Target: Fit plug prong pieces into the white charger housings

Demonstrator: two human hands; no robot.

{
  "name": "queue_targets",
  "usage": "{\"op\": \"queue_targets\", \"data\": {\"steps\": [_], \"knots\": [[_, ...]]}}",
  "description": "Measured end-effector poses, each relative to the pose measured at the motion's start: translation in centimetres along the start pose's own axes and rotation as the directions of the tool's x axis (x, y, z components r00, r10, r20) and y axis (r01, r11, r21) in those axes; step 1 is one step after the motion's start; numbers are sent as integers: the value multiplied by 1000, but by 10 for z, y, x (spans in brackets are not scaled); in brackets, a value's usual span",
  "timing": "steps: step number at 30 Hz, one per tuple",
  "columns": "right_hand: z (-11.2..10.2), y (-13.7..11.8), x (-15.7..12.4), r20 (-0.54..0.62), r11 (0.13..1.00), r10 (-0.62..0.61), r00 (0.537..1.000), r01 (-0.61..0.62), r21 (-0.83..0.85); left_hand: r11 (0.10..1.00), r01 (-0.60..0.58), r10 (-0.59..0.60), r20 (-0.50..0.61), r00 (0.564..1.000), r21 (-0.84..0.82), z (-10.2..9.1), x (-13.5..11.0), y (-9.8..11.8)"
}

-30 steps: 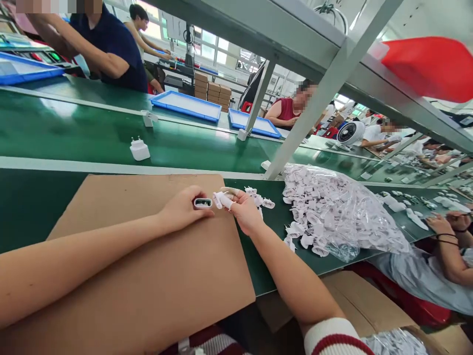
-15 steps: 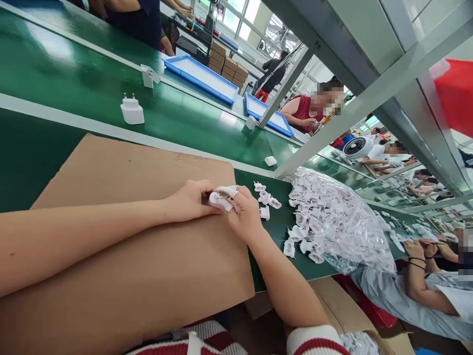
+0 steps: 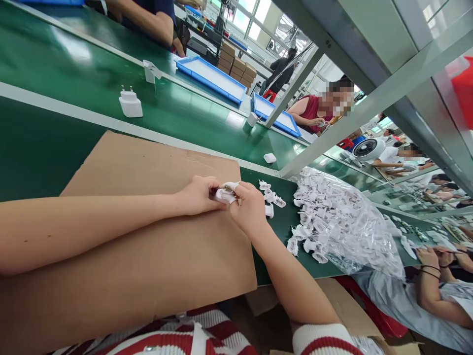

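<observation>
Both my hands meet over the far edge of a brown cardboard sheet (image 3: 140, 256) on the green bench. My left hand (image 3: 197, 195) is closed on a small white charger part (image 3: 224, 195). My right hand (image 3: 248, 209) is closed too, pinching the same white part from the other side, with a taped fingertip showing. Just past my right hand lie a few loose white plug parts (image 3: 271, 198) on the green surface.
A clear plastic bag heaped with white plug parts (image 3: 340, 222) lies to the right. A finished white charger (image 3: 130, 104) and a small white piece (image 3: 269, 158) sit on the green conveyor (image 3: 74, 69). Blue trays (image 3: 210, 79), a slanted metal post (image 3: 332, 133) and co-workers lie beyond.
My hands have come together: one second ago the left held the white housing apart from the right hand's piece, now both pinch the pieces joined. The view has tilted downward.
</observation>
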State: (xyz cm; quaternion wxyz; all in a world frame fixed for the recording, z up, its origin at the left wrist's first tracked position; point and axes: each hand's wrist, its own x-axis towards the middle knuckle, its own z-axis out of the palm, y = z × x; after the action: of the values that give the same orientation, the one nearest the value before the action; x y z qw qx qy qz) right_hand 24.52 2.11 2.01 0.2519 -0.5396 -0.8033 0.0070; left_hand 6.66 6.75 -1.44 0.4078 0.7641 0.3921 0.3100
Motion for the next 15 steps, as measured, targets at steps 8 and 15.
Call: {"op": "queue_targets", "data": {"steps": [8,15], "knots": [[18,11,-14,-48,905,231,972,-196,379,988,71,-80,63,995,140,-14,9,7],[22,19,-20,-246,967,86,966,-21,253,876,362,-224,-397,890,318,-63,96,-26]]}}
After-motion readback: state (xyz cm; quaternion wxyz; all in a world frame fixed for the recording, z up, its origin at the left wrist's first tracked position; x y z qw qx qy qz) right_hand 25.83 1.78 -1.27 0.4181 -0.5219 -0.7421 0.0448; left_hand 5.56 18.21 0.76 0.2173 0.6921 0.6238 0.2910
